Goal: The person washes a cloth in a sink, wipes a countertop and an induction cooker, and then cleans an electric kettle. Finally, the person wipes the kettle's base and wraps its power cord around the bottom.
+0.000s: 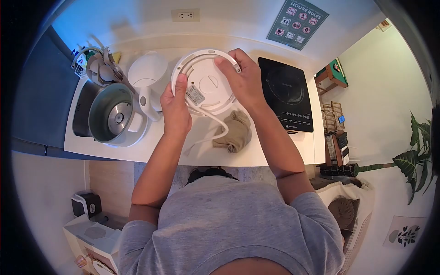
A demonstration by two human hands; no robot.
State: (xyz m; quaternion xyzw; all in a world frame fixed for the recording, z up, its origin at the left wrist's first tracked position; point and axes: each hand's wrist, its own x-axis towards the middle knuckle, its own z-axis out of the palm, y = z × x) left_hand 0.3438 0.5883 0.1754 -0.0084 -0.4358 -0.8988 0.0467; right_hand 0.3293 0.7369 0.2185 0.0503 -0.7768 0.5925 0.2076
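Both hands hold up a round white appliance base (pixel 208 87), its underside with a label and a cord facing me. My left hand (pixel 176 106) grips the left rim, thumb beside the label. At the upper right rim is my right hand (pixel 242 80), its thumb on the underside. The white cord (pixel 221 120) hangs from the lower edge and curves down to the left. Below the base, a crumpled olive-brown cloth (pixel 234 132) lies on the counter.
On the white counter (pixel 254 153) stand a pot with a grey interior (pixel 97 117), a white lidded appliance (pixel 149 73) and a black induction cooktop (pixel 286 91). A sink (pixel 81 107) and a rack of utensils (pixel 104 68) are at the left.
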